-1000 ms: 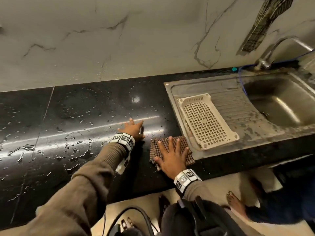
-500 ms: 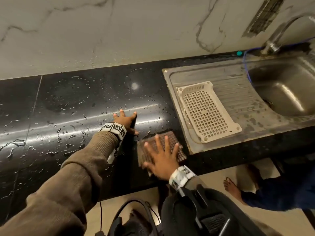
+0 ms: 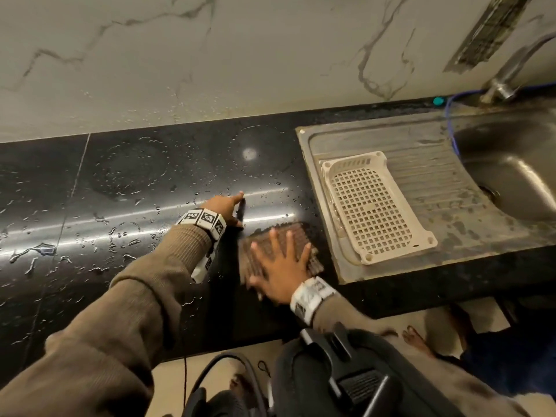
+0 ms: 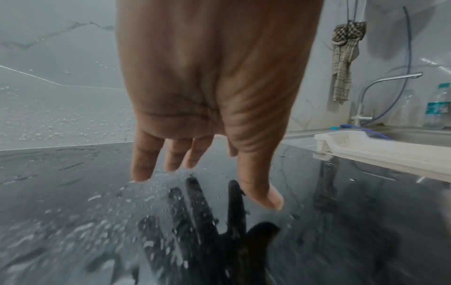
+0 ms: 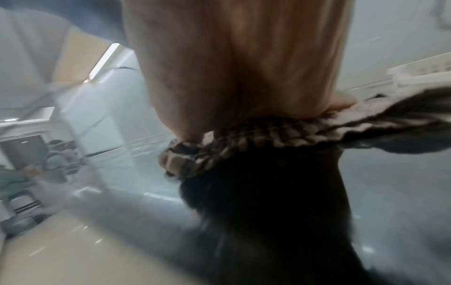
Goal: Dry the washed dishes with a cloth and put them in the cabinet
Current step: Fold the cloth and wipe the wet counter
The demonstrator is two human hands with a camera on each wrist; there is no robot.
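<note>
A brown checked cloth (image 3: 296, 236) lies flat on the wet black counter (image 3: 120, 188), just left of the steel drainboard. My right hand (image 3: 279, 263) presses on it with fingers spread and straight; the right wrist view shows the palm (image 5: 234, 67) on the bunched cloth (image 5: 244, 135). My left hand (image 3: 224, 206) rests open on the counter beside it, fingertips (image 4: 144, 171) touching the wet surface. An empty cream plastic basket (image 3: 373, 206) sits on the drainboard. No dishes are in view.
The steel sink (image 3: 511, 176) and tap (image 3: 508, 73) lie at the right. Another checked cloth (image 4: 344, 57) hangs on the marble wall above, with plastic bottles (image 4: 437, 106) behind the sink. Water drops cover the counter's left part. Bare feet (image 3: 418, 341) stand below the counter edge.
My right hand has slid the cloth leftward along the counter, away from the drainboard edge. The left hand has stayed on the counter, and the head view shifted down.
</note>
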